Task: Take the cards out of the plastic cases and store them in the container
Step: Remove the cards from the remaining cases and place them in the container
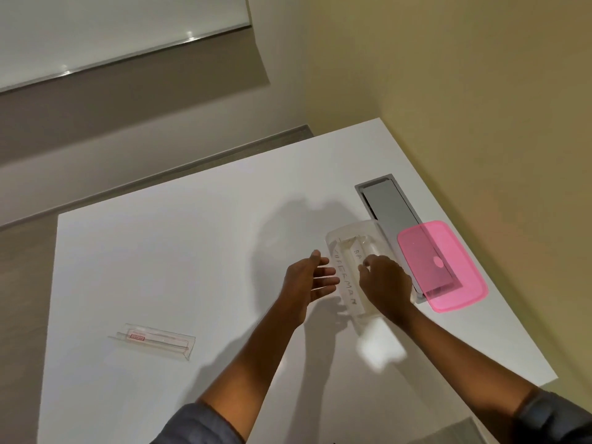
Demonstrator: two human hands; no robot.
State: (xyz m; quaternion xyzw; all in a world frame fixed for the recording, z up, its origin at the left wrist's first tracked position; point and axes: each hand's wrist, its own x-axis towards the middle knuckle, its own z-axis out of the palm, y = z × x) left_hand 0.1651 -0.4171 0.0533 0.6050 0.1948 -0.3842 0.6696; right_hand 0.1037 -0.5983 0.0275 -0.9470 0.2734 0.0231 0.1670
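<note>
On the white bench (192, 251), toward its left edge and nearer the front, lies a clear plastic case (153, 340). It seems to carry only a small red label and no white card, though its transparency makes that hard to tell.

Further right, the left hand (307, 280) is wide open with fingers spread, just beside the left wall of the clear container (352, 227), and I cannot tell if it touches it. The container sits toward the bench's right edge. Inside it lie a lettered card (348, 286) reading "SUPERMAN" and a second card (358, 253) showing "BA" before the right hand (386, 285) covers it. That hand reaches down into the container with bent fingers on or at the second card; whether it pinches the card or only presses it, I cannot tell.

The step in hand looks like settling the second card. It would go best laid flat alongside the first, with the left hand steadying the container wall so the light tub does not slide. The fingers should lift straight up so the card is not dragged out.

At the right edge a pink lid (448, 277) lies partly over a grey hatch (387, 203) set into the bench.

Count: one plastic case, two cards, one container, one lid, two hands
</note>
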